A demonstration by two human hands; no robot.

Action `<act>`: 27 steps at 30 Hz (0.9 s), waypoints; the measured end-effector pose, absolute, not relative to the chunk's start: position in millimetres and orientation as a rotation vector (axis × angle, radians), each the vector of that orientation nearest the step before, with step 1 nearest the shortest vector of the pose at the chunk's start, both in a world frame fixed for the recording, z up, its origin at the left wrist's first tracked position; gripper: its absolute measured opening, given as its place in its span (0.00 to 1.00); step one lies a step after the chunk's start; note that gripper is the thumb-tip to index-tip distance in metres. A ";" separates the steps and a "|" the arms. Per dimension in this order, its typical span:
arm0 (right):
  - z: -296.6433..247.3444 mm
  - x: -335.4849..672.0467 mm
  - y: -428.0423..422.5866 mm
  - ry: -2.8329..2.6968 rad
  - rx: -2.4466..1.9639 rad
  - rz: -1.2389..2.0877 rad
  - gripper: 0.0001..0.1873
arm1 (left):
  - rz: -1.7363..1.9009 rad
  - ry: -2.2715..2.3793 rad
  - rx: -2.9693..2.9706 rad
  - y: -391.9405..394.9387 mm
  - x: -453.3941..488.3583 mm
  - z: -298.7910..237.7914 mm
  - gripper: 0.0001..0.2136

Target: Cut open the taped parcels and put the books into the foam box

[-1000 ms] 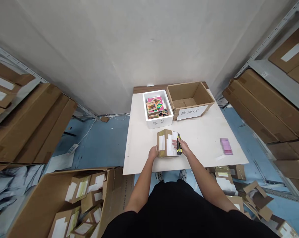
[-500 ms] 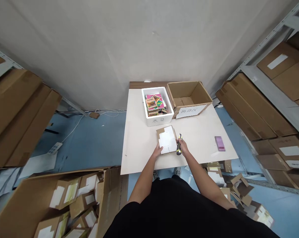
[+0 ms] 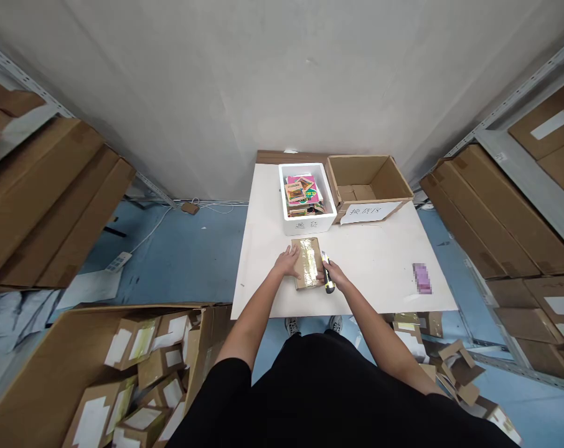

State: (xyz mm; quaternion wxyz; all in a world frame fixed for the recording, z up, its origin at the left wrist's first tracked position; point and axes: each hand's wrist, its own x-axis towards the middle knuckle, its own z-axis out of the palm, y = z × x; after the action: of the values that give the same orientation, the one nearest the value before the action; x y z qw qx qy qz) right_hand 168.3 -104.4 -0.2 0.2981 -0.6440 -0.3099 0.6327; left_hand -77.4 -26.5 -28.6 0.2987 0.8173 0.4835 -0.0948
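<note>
A small cardboard box (image 3: 309,264) lies on the white table (image 3: 258,274) near its front edge, with a strip of shiny clear tape running down its upper face. Spread fingers of my left hand (image 3: 288,261) rest on the box's left side. My right hand (image 3: 335,274) is wrapped round a black and yellow utility knife (image 3: 329,283), whose tip points away from me. The knife is beside the box's right edge, and some fingers of that hand touch the box.
Behind the box stand a white foam bin (image 3: 310,225) of colourful cards and an open cardboard carton (image 3: 380,177) with a paper label. A blurred purple item (image 3: 421,278) lies at right. On the floor at left, a large carton (image 3: 34,373) holds several taped boxes. Shelves flank both sides.
The small box has been turned over: its white-labelled face was up, now its taped face is. My left hand moved from its lower left corner onto its upper left side.
</note>
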 end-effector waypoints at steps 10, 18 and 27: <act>15.2 153.6 -35.2 -1.793 -2.097 1.156 0.21 | -0.384 1.369 2.230 -62.2 -25.6 -24.9 0.68; 13.9 131.4 -25.4 -2.125 -2.330 0.918 0.24 | -0.421 1.427 2.111 -65.9 -10.3 -24.0 0.70; -18.0 144.9 -51.6 -1.702 -2.134 1.131 0.21 | -0.369 1.432 2.057 -65.1 -9.0 -27.8 0.69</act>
State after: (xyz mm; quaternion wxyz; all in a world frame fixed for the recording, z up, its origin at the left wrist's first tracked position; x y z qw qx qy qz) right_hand 144.9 -51.6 -18.0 0.0934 -0.7191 -0.5736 0.3811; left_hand -9.0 -65.1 -27.8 0.2994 0.7748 0.5392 -0.1391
